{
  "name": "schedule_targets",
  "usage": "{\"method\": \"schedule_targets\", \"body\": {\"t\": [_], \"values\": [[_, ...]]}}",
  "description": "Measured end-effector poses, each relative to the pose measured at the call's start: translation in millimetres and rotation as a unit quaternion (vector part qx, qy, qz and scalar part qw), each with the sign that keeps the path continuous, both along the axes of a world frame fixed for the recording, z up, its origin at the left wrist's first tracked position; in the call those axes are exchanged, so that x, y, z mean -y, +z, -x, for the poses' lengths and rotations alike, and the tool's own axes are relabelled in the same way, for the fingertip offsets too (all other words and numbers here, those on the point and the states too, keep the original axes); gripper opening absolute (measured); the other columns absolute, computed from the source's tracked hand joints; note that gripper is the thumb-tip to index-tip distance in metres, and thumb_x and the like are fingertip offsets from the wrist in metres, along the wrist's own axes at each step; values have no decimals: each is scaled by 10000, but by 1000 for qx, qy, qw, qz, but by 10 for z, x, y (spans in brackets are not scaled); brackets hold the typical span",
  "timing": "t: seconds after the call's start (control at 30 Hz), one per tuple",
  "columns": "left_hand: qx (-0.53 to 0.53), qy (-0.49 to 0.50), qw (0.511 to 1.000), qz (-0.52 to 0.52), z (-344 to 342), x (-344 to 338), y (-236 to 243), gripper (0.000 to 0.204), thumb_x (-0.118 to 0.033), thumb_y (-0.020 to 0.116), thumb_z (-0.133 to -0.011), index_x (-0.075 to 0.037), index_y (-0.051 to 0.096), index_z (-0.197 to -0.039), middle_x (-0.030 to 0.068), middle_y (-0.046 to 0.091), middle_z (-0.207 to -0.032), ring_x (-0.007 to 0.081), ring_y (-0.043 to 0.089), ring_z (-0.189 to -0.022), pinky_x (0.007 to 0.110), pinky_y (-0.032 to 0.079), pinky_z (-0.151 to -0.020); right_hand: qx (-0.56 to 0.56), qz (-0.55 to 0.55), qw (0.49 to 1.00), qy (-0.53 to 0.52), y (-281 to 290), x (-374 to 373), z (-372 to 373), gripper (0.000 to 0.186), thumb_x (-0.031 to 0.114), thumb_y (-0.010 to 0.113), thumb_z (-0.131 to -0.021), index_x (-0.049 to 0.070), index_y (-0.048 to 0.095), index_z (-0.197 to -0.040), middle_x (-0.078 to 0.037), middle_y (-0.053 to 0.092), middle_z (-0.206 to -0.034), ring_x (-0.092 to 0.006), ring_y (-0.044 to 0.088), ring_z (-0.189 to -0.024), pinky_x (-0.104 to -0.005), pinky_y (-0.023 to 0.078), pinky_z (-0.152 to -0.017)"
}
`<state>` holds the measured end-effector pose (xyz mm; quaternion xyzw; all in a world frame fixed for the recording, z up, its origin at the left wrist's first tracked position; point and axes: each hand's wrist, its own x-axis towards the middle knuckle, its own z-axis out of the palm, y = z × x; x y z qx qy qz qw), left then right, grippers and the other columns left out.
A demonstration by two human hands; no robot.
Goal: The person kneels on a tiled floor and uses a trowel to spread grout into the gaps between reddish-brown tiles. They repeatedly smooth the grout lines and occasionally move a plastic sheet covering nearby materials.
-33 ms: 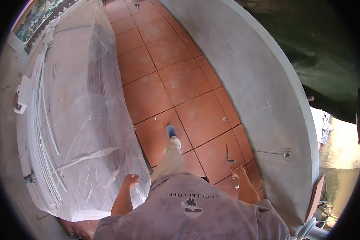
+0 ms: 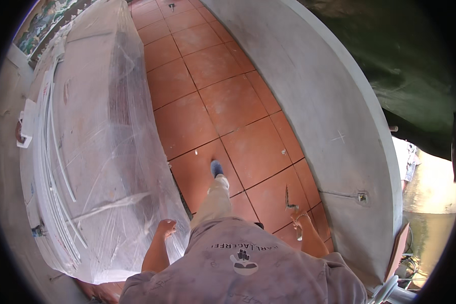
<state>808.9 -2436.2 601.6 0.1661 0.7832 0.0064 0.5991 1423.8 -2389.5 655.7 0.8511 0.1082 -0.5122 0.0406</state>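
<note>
My right hand (image 2: pixel 300 219) is closed around the handle of a trowel (image 2: pixel 288 198). Its thin metal blade is seen nearly edge-on and points forward over the tiles, with a bent neck by my fingers. A bracelet circles that wrist. Low on the left, my left hand (image 2: pixel 166 227) hangs with its fingers curled, and nothing shows in it. It is in front of plastic sheeting (image 2: pixel 137 167) that covers a long, bulky form. One blue shoe (image 2: pixel 216 168) is on the tile floor (image 2: pixel 187 121) ahead of my body.
A grey plastered low wall (image 2: pixel 309 86) curves along the right, with a recessed electrical box (image 2: pixel 362 197) in it. Thin white strips (image 2: pixel 53 152) lie on the covered form. A small tool (image 2: pixel 172 7) rests far ahead on the floor. Dark green sheeting (image 2: pixel 390 61) hangs beyond the wall.
</note>
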Motion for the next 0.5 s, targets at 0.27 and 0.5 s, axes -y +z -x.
{"method": "schedule_targets", "body": {"t": [0.27, 0.5], "values": [[14, -10, 984, -176, 123, -3826, 503, 374, -301, 623, -937, -49, 632, -1214, 43, 653, -954, 140, 602, -735, 277, 419, -560, 17, 58, 994, -91, 146, -1662, 232, 160, 163, 633, -886, 12, 580, -895, -97, 513, -576, -218, 544, -502, -387, 470, -459], [9, 0, 965, -261, 184, -6265, 691, 316, -198, 644, -934, 48, 657, -1132, 47, 640, -832, 131, 591, -728, 281, 462, -640, 2, 85, 992, -94, -225, -3084, 262, 196, 176, 634, -898, -4, 595, -968, -129, 573, -655, -235, 596, -563, -401, 502, -490]]}}
